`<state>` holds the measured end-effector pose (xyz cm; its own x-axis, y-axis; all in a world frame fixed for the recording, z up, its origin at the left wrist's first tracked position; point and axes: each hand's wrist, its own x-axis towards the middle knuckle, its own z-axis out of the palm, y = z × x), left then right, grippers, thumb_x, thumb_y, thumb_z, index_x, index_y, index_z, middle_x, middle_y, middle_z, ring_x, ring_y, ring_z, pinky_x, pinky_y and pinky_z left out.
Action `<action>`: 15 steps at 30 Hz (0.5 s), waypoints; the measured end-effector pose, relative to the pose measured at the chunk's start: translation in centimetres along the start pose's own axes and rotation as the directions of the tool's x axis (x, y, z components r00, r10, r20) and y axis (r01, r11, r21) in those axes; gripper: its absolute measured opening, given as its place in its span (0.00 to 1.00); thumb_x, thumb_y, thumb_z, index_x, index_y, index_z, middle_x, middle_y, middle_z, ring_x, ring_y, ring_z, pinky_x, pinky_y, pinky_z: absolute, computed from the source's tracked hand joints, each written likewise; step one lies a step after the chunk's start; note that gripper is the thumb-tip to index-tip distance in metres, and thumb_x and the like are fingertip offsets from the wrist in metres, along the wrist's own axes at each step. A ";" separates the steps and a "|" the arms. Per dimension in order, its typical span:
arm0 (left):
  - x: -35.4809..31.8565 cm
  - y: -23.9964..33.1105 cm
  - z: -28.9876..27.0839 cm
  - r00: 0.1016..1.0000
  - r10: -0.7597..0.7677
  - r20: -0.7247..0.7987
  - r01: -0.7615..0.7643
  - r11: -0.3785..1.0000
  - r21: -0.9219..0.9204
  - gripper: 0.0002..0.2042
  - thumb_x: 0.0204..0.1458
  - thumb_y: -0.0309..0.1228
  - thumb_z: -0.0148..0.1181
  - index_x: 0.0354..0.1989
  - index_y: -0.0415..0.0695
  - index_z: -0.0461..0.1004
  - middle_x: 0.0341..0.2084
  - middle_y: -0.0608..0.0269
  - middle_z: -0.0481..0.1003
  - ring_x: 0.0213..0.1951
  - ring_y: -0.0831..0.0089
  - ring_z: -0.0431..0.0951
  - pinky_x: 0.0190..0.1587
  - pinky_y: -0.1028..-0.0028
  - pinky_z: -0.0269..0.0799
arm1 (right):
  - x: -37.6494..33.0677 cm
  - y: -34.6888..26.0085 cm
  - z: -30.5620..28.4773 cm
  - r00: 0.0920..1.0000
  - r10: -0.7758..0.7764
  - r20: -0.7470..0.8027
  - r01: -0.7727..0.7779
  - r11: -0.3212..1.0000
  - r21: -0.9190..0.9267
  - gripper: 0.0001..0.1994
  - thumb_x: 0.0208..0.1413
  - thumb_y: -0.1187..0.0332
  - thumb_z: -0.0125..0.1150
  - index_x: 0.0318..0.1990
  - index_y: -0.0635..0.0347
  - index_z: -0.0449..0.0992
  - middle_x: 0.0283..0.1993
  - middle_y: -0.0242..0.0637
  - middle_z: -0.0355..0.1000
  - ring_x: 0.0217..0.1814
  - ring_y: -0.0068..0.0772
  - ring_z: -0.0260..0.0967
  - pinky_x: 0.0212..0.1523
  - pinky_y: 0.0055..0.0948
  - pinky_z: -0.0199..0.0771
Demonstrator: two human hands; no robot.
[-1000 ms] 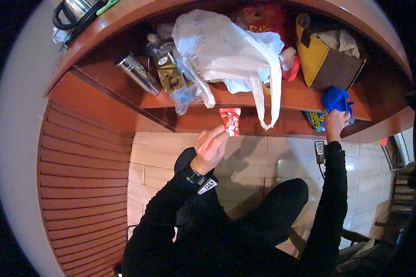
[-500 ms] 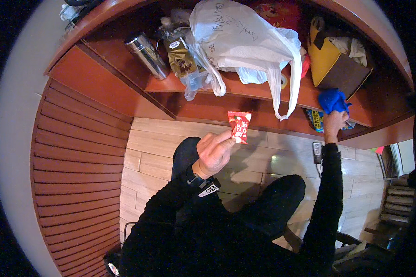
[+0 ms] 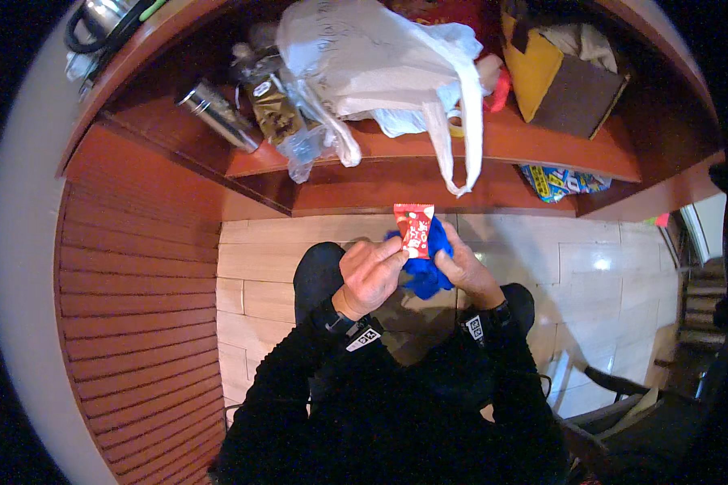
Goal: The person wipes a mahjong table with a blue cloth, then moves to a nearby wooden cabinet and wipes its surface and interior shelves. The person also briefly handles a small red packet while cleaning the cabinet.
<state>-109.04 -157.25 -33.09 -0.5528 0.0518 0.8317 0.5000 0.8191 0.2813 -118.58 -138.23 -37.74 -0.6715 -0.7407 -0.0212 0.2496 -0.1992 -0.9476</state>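
Between finger and thumb, my left hand [image 3: 370, 275] pinches the lower end of a small red snack packet [image 3: 413, 229] with pale print. My right hand [image 3: 467, 268] is closed on a crumpled blue cloth [image 3: 433, 277], just behind and to the right of the packet. The two hands are close together over my lap, and the cloth lies partly hidden by the packet. Some of the right fingers are out of sight behind the cloth.
A reddish wooden shelf [image 3: 542, 150] ahead holds a steel thermos [image 3: 218, 115], a gold packet [image 3: 275, 109], a white plastic bag [image 3: 364, 65] and a yellow-brown box [image 3: 570, 85]. Below lies a blue-yellow package [image 3: 562, 183]. A dark chair [image 3: 647, 424] stands at the lower right.
My right hand has come from the shelf's right end to the middle, bringing the blue cloth beside the packet. The left hand keeps the packet. The view has shifted slightly.
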 end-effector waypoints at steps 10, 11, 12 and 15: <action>-2.1 0.5 1.6 0.991 0.028 0.131 -0.030 0.999 0.018 0.11 0.42 0.19 0.69 0.36 0.37 0.81 0.40 0.52 0.81 0.28 0.63 0.79 0.31 0.68 0.72 | 0.1 -2.3 2.5 0.988 0.019 -0.155 0.008 0.985 0.172 0.25 0.54 0.73 0.73 0.60 0.60 0.73 0.51 0.28 0.77 0.51 0.20 0.73 0.53 0.25 0.74; -2.1 0.4 2.0 0.993 -0.006 0.120 0.008 1.000 -0.019 0.11 0.42 0.18 0.69 0.36 0.37 0.80 0.39 0.52 0.81 0.29 0.62 0.79 0.32 0.67 0.72 | 0.2 -2.1 2.5 0.986 0.021 -0.164 0.009 0.983 0.183 0.25 0.54 0.74 0.73 0.59 0.60 0.74 0.50 0.28 0.77 0.50 0.19 0.73 0.52 0.25 0.75; -2.0 0.4 2.3 0.994 -0.036 0.099 0.041 0.998 -0.056 0.11 0.42 0.18 0.70 0.35 0.37 0.80 0.39 0.52 0.81 0.30 0.61 0.79 0.33 0.67 0.72 | 0.3 -1.9 2.6 0.985 0.022 -0.172 0.012 0.980 0.197 0.24 0.54 0.74 0.73 0.59 0.60 0.74 0.49 0.28 0.78 0.49 0.19 0.74 0.51 0.25 0.75; -1.8 0.8 2.6 0.981 -0.168 0.093 0.180 0.973 -0.143 0.11 0.42 0.16 0.70 0.34 0.38 0.79 0.40 0.52 0.80 0.34 0.58 0.78 0.36 0.65 0.74 | 0.4 -1.5 2.4 0.977 0.037 -0.209 0.007 0.979 0.205 0.22 0.54 0.75 0.73 0.57 0.61 0.76 0.48 0.29 0.79 0.46 0.18 0.75 0.48 0.24 0.77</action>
<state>-109.36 -155.19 -35.64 -0.6882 -0.0334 0.7247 0.4826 0.7248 0.4917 -117.51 -139.80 -35.60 -0.7930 -0.5968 -0.1225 0.3829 -0.3319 -0.8621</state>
